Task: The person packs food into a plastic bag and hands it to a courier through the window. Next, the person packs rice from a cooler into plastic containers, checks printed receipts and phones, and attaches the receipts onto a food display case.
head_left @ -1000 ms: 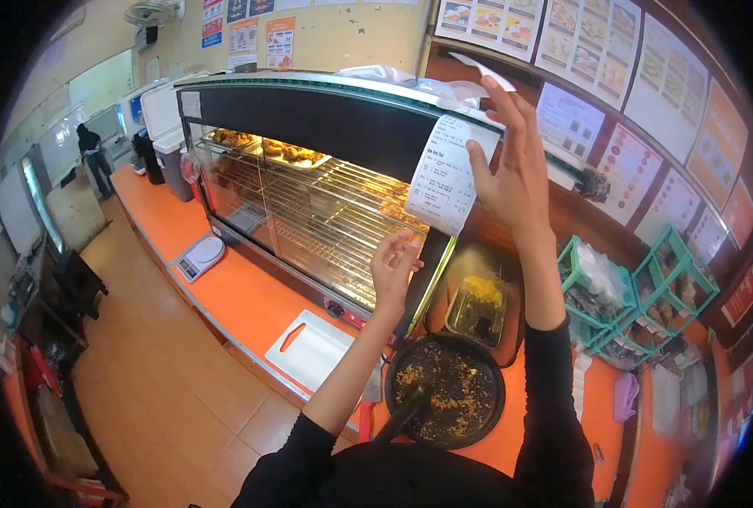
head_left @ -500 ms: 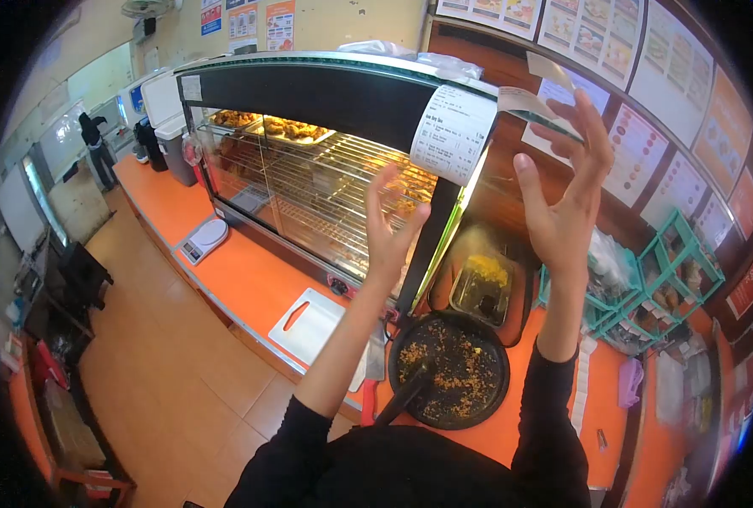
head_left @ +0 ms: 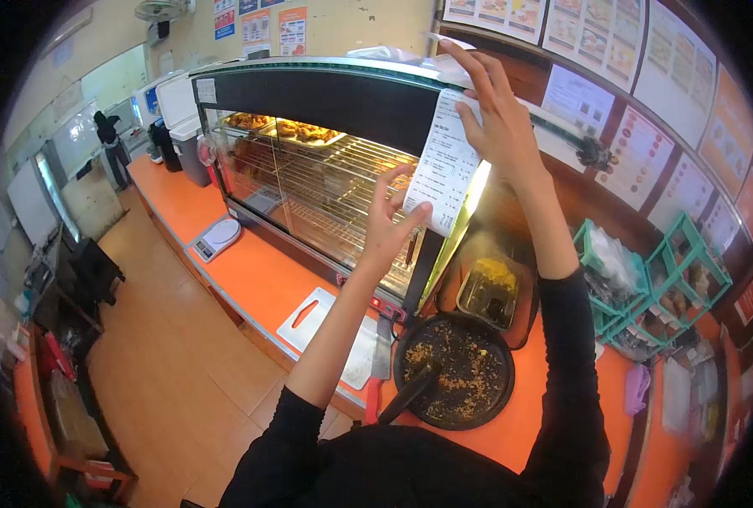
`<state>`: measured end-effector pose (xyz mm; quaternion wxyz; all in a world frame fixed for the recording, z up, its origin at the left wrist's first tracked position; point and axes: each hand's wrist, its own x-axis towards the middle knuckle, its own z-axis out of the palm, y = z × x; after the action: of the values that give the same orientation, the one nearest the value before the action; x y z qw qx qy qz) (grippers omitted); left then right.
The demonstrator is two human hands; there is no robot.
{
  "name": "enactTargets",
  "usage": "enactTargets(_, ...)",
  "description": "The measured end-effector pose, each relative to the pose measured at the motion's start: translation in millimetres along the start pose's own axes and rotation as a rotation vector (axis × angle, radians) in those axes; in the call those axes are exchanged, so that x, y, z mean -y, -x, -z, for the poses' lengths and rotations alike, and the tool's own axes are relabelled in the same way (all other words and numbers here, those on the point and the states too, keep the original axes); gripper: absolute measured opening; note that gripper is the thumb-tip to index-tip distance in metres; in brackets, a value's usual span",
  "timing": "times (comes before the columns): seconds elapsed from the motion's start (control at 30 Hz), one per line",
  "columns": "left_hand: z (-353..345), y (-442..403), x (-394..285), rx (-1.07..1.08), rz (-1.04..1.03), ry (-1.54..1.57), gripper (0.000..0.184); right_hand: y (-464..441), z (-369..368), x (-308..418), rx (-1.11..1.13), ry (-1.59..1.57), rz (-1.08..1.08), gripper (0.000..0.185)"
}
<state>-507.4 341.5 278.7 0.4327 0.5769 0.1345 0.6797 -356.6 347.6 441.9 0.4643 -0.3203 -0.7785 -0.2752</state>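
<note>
A long printed receipt [head_left: 446, 161] hangs in front of the upper corner of the glass food warmer [head_left: 300, 93]. My left hand [head_left: 387, 229] is at its lower end, thumb lying over the printed side and fingers curled by the left edge, partly hidden. My right hand [head_left: 499, 118] reaches up to the warmer's top edge, fingers stretched out and apart. Its thumb lies against the receipt's right side, while the fingertips are near a white piece of paper at the top. Behind the receipt, trays of browned food [head_left: 300, 131] show through the glass.
Below my arms are a black pan [head_left: 457, 381] with crumbs, a red-handled knife [head_left: 380, 364] and a white cutting board [head_left: 317, 326]. A metal tray [head_left: 488, 296] holds yellow food. Green baskets [head_left: 622, 284] stand right; a kitchen scale [head_left: 217, 239] sits left on the orange counter.
The receipt has straightened out and hangs longer. My right hand has moved left and up to the warmer's top edge. My left thumb has come onto the receipt's lower end.
</note>
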Motion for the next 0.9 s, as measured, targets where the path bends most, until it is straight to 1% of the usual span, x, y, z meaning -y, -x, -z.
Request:
enactTargets(0.1, 5.4, 9.9, 17.9, 0.004, 0.063, -0.016, 0.064, 1.4, 0.6, 1.1, -0.030, -0.016, 0.012, 0.076)
enactTargets(0.13, 3.2, 12.5, 23.0, -0.027, 0.065, 0.025, 0.062, 2.1, 0.5, 0.9, -0.024, -0.018, 0.009, 0.076)
enactTargets(0.2, 1.6, 15.1, 32.3, -0.053, 0.086, 0.034, 0.062, 2.1, -1.0, 0.6, -0.042, 0.049, 0.046, 0.076)
enactTargets(0.3, 1.9, 15.7, 41.2, -0.095, 0.098, 0.016, 0.057, 4.4, -1.3, 0.9, -0.042, 0.056, 0.043, 0.076)
enactTargets(0.37, 3.7, 15.3, 48.4, -0.126, 0.125, -0.099, 0.052, 4.2, -2.5, -0.6, -0.047, 0.053, 0.055, 0.075)
enactTargets(0.5, -4.0, 15.5, 57.0, -0.189, 0.106, -0.181, 0.047, 7.2, -7.0, -1.8, -0.073, 0.079, 0.072, 0.072)
enactTargets(0.57, -13.1, 15.9, 51.9, -0.278, -0.008, -0.044, 0.032, 8.7, -9.0, -1.8, -0.086, 0.098, 0.074, 0.071)
enactTargets(0.6, -15.9, 15.0, 49.5, -0.280, -0.004, -0.045, 0.032, 10.0, -8.1, -2.8, -0.045, 0.100, 0.046, 0.069)
enactTargets(0.67, -20.3, 14.4, 46.9, -0.335, 0.034, 0.251, 0.018, 10.0, -3.4, 3.1, 0.000, 0.103, 0.012, 0.066)
enactTargets(0.7, -20.9, 16.0, 45.4, -0.337, 0.039, 0.251, 0.018, 9.9, -4.0, 8.0, -0.018, 0.098, 0.017, 0.067)
enactTargets(0.77, -20.1, 19.5, 42.6, -0.251, 0.148, 0.436, 0.007, 10.2, -4.7, 11.6, -0.031, 0.089, 0.019, 0.067)
enactTargets(0.8, -16.1, 20.1, 48.6, -0.211, 0.163, 0.462, 0.016, 10.2, -5.6, 10.5, -0.046, 0.097, 0.037, 0.068)
enactTargets(0.83, -18.7, 20.8, 43.3, -0.214, 0.165, 0.462, 0.016, 10.5, -5.9, 10.1, -0.061, 0.105, 0.056, 0.068)
enactTargets(0.9, -29.1, 18.9, 26.6, -0.345, 0.184, 0.491, 0.026, 8.6, -2.3, 9.2, -0.051, 0.102, 0.063, 0.071)
